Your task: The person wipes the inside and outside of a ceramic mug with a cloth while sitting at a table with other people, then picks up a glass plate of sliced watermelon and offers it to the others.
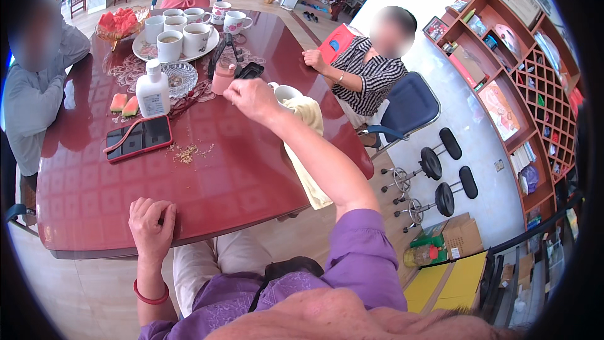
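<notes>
My left hand rests on the near edge of the glossy red table, its fingers curled in and nothing seen in them. My right hand is raised over the middle of the table, fingertips drawn together; anything between them is too small or hidden to make out. Just beyond it stands a small pink bottle. A white mug and a pale yellow cloth lie beside my right wrist, the cloth hanging over the table edge. Between my hands are a phone in a red case and scattered crumbs.
A white bottle, melon rinds and a glass ashtray stand further left. Behind them are a tray of several mugs and a bowl of watermelon. Three people sit around the table. Wheeled stools stand right.
</notes>
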Demonstrator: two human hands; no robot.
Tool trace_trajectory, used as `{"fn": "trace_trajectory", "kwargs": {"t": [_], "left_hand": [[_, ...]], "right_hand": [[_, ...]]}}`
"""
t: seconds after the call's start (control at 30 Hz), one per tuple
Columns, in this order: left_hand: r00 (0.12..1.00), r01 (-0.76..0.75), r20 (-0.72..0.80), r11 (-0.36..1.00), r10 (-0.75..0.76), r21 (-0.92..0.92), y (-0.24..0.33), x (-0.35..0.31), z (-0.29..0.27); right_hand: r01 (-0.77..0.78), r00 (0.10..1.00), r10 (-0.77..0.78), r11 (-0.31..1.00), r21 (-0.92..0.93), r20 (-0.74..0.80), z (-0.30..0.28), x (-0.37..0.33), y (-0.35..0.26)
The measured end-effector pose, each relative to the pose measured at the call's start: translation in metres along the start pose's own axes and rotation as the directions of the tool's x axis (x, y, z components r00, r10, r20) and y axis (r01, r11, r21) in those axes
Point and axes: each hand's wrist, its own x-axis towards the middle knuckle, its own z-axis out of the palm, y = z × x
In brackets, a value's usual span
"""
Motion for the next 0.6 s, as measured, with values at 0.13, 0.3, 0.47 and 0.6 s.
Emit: {"fn": "trace_trajectory", "kwargs": {"t": [0.13, 0.3, 0.47, 0.6], "left_hand": [[1.0, 0.004, 0.015, 1.0, -0.004, 0.02, -0.003, 0.001, -0.001], [0.999, 0.007, 0.031, 0.999, -0.008, 0.032, 0.001, 0.002, 0.001], [0.999, -0.036, 0.01, 0.999, 0.036, 0.01, -0.001, -0.001, 0.002], [1.0, -0.007, 0.019, 1.0, 0.006, 0.018, 0.003, -0.001, 0.004]], "right_hand": [[0.148, 0.972, -0.17, 0.979, 0.143, 0.164, -0.024, -0.044, -0.039], [0.311, 0.805, -0.299, 0.948, 0.065, 0.512, -0.042, -0.083, -0.055], [0.257, 0.934, -0.178, 0.938, -0.234, 0.311, -0.009, -0.053, -0.011], [-0.002, 0.999, -0.004, 0.991, 0.137, 0.043, 0.011, -0.038, 0.002]]}}
